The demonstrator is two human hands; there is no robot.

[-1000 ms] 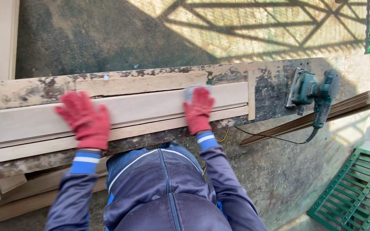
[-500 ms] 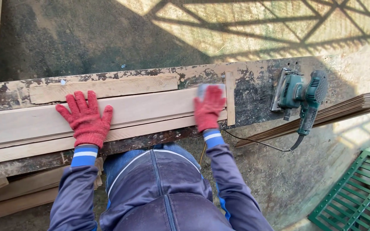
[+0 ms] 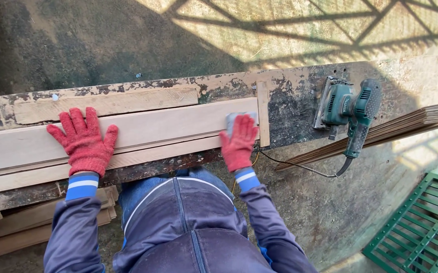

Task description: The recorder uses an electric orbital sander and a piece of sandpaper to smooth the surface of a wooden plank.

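On the paint-flecked workbench (image 3: 300, 101), seen from the head camera, the right hand (image 3: 238, 143) in its red glove presses a small grey sanding pad (image 3: 238, 117) flat onto the pale moulded board (image 3: 148, 129), near that board's right end and just beside the thin upright wooden stop (image 3: 263, 114). Compared with half a second ago, this hand has slid a little back toward the person and leftward along the board, so more of the pad shows beyond the fingertips. The left hand (image 3: 83, 141), also gloved in red, lies palm-down on the board with fingers spread wide; it too sits further left than before. The right hand's fingers are held close together over the pad, and they hide most of it, so its thickness cannot be told. The board's left end runs out of the picture. A green electric sander (image 3: 348, 106) rests on the bench well apart from the right hand, its cord (image 3: 300, 167) hanging off the edge. Green metal grilles (image 3: 421, 227) are cut off at the right border. No container shows.
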